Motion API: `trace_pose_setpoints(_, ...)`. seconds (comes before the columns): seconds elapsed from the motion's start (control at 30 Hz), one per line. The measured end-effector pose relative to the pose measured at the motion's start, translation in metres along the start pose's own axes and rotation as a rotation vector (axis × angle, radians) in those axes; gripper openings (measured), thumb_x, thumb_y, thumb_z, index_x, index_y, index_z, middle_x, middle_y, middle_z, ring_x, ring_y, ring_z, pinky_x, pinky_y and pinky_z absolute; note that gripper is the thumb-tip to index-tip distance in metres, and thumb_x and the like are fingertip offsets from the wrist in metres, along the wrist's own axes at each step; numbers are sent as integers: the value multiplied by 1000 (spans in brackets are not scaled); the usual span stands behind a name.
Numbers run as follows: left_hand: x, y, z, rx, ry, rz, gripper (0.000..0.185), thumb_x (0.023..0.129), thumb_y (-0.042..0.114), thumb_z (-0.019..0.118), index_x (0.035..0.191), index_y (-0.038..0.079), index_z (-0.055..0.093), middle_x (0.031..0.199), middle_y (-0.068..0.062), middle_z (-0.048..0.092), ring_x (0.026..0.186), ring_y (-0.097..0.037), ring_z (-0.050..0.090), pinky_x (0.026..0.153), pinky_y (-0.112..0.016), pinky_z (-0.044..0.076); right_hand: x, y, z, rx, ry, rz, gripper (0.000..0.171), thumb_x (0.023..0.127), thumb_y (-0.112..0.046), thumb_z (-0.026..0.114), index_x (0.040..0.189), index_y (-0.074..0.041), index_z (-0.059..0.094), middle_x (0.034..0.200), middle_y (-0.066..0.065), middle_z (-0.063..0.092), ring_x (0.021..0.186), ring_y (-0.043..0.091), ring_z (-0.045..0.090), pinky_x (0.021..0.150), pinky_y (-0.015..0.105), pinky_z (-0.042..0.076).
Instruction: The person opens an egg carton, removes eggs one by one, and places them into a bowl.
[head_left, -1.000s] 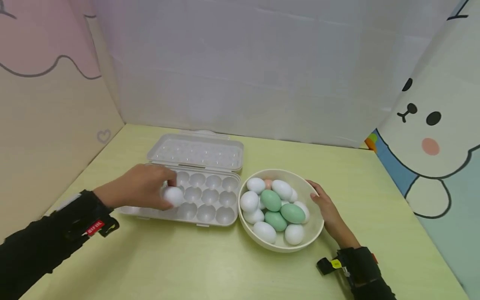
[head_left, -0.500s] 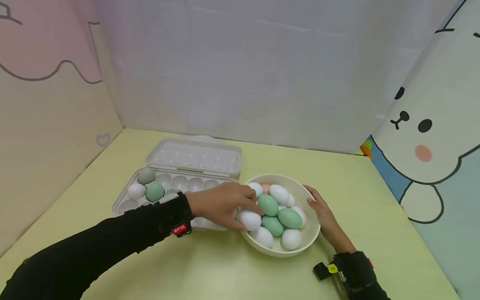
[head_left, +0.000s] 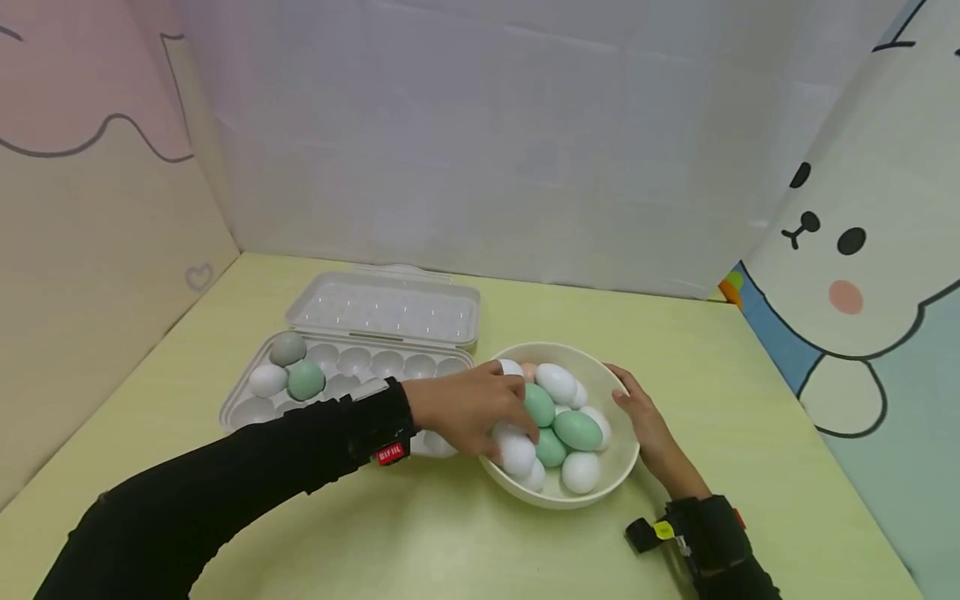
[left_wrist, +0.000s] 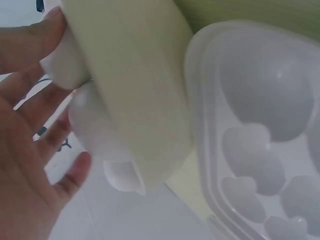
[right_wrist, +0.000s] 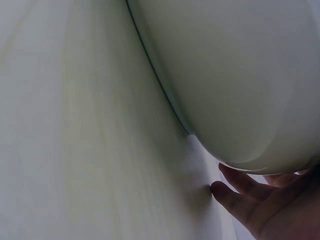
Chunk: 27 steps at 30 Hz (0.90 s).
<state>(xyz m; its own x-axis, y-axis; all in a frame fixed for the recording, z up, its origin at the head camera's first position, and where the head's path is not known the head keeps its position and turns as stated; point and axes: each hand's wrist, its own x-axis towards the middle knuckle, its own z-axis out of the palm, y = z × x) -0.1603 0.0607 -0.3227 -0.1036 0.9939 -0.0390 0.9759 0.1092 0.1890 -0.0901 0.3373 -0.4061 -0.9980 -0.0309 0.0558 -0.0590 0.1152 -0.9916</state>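
In the head view my left hand (head_left: pixel 474 410) reaches over the left rim of a cream bowl (head_left: pixel 621 467). Its thumb and fingers hold a white egg (head_left: pixel 516 452), which the left wrist view shows as a pale egg (left_wrist: pixel 67 65) between thumb and fingers. Several white and green eggs (head_left: pixel 577 431) fill the bowl, along with a partly hidden peach one. My right hand (head_left: pixel 648 429) grips the bowl's right side, thumb over the rim; in the right wrist view its fingers (right_wrist: pixel 235 200) lie against the outer wall.
An egg carton (head_left: pixel 232 408) lies left of the bowl, its lid (head_left: pixel 382 307) folded back. A grey egg (head_left: pixel 287 348), a white egg (head_left: pixel 268 381) and a green egg (head_left: pixel 306 381) sit at its left end. My left forearm hides its front part. Walls rise behind and beside the table.
A second ago my left hand held a white egg over the carton. It has since moved right to the bowl and now grips a white egg there. My right hand stays on the rim.
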Motion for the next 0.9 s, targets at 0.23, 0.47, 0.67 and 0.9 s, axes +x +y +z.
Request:
trace_pose_setpoints(0.23, -5, 5, -5, -52, -92, -66, 39, 81, 26, 74, 119, 26, 64, 114, 7, 60, 112, -14, 45, 91, -34, 31, 1, 0, 0, 9, -9, -4, 45, 104, -16, 32, 141, 7, 25, 126, -10, 46, 109, 2, 49, 88, 17, 42)
trace_pose_setpoints(0.47, -13, 4, -6, -101, -52, -75, 45, 82, 23, 70, 126, 19, 61, 121, 8, 59, 118, -15, 44, 98, -38, 32, 0, 1, -1, 3, -9, 10, 45, 104, -17, 32, 142, 6, 25, 128, -6, 44, 109, 2, 49, 88, 17, 42)
trace_pose_setpoints(0.67, -39, -6, -18, -152, 61, -100, 44, 84, 19, 68, 126, 14, 59, 123, 4, 59, 118, -18, 44, 100, -42, 32, 1, 2, -1, -1, -4, 10, 45, 103, -16, 31, 142, 6, 25, 126, -10, 44, 109, 1, 49, 88, 16, 41)
trace_pose_setpoints(0.9, -97, -34, -28, -140, 124, -273, 42, 84, 19, 69, 125, 14, 61, 122, 3, 60, 116, -20, 49, 97, -45, 38, 0, 3, 0, 3, 1, 11, 45, 103, -16, 32, 142, 6, 26, 124, -12, 46, 107, 1, 50, 87, 17, 42)
